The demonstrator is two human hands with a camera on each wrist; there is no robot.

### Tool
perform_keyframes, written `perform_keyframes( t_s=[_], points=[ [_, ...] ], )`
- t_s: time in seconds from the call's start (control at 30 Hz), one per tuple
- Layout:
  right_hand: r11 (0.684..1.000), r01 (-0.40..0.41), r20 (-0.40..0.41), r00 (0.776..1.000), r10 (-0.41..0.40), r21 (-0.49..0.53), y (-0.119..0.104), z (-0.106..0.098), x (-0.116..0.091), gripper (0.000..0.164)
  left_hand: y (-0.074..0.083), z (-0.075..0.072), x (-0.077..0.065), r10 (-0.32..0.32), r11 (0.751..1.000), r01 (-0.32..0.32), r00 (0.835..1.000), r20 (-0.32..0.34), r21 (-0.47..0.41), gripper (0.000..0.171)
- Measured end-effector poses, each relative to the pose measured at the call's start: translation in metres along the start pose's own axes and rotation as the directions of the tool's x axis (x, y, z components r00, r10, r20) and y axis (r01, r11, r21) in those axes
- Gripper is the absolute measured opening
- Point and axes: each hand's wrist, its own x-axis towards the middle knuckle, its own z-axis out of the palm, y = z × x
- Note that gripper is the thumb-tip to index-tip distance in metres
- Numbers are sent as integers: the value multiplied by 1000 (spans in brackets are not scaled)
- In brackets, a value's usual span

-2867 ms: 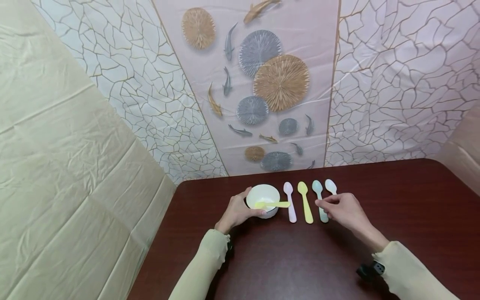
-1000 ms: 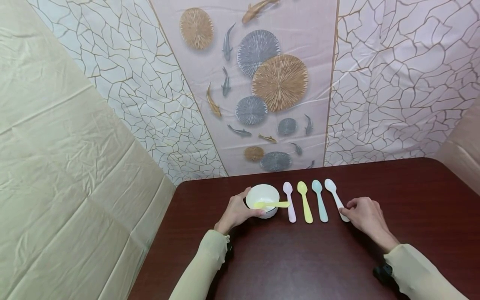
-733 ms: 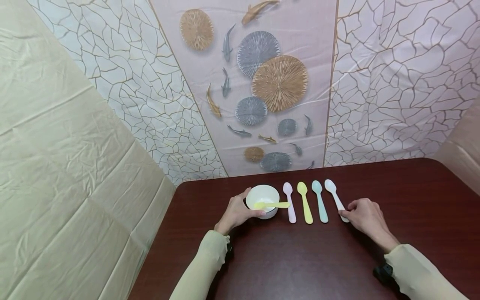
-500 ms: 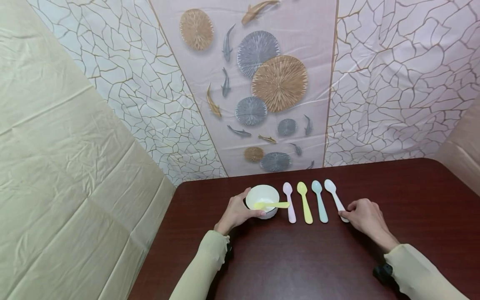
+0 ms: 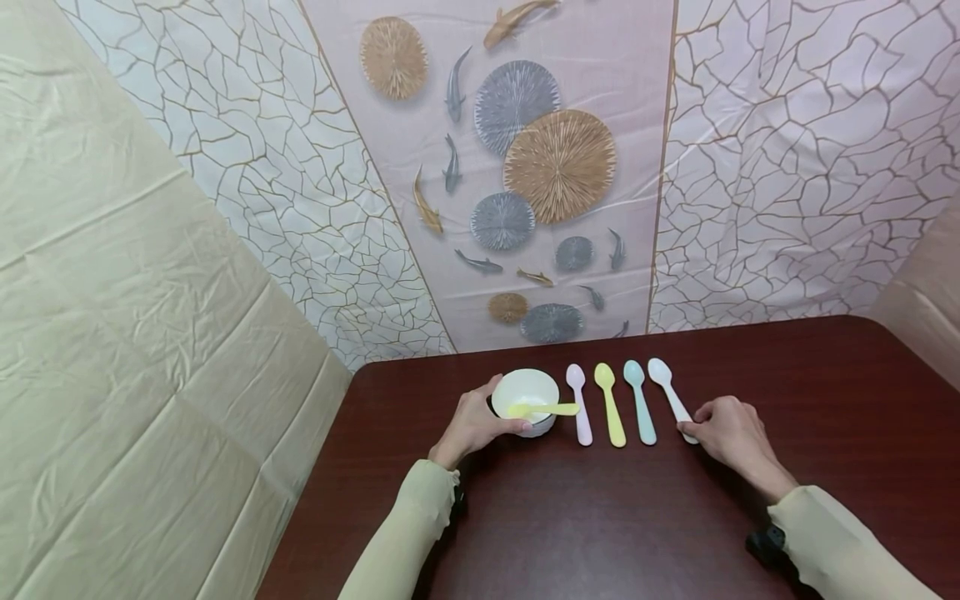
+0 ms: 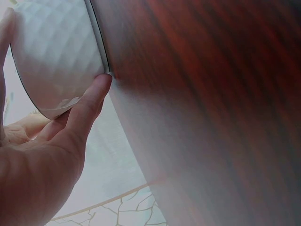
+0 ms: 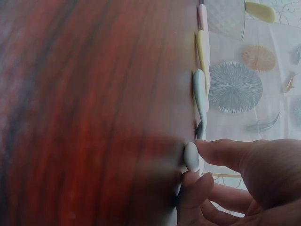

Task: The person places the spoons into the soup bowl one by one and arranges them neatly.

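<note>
My left hand [image 5: 474, 423] grips a white bowl [image 5: 517, 385] by its side, thumb at the near rim and fingers around the far left. In the left wrist view the bowl [image 6: 56, 47] shows a dimpled outer wall. A yellow spoon [image 5: 551, 409] rests in the bowl, its handle sticking out over the rim to the right. My right hand [image 5: 731, 433] pinches the handle end of a white spoon [image 5: 667, 383] lying on the table; the right wrist view shows thumb and finger on either side of the white handle [image 7: 191, 156].
Left of the white spoon lie a teal spoon [image 5: 640, 404], a second yellow spoon [image 5: 611, 406] and a pink spoon [image 5: 580, 406] in a row, bowls toward the back. The dark red table [image 5: 555, 525] ends at a patterned wall cloth [image 5: 555, 167].
Since the oldest frame my right hand has moved right from over the teal spoon to the white spoon's handle, which now lies slanted. Over the last second both hands have kept still.
</note>
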Motion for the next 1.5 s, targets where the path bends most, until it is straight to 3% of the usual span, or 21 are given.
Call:
perform_keyframes(
  t_s=[1.5],
  points=[
    [997, 74, -16, 997, -74, 5, -1, 4, -3, 21, 3, -1, -2, 0, 1000, 0, 1000, 2, 1, 108]
  ],
)
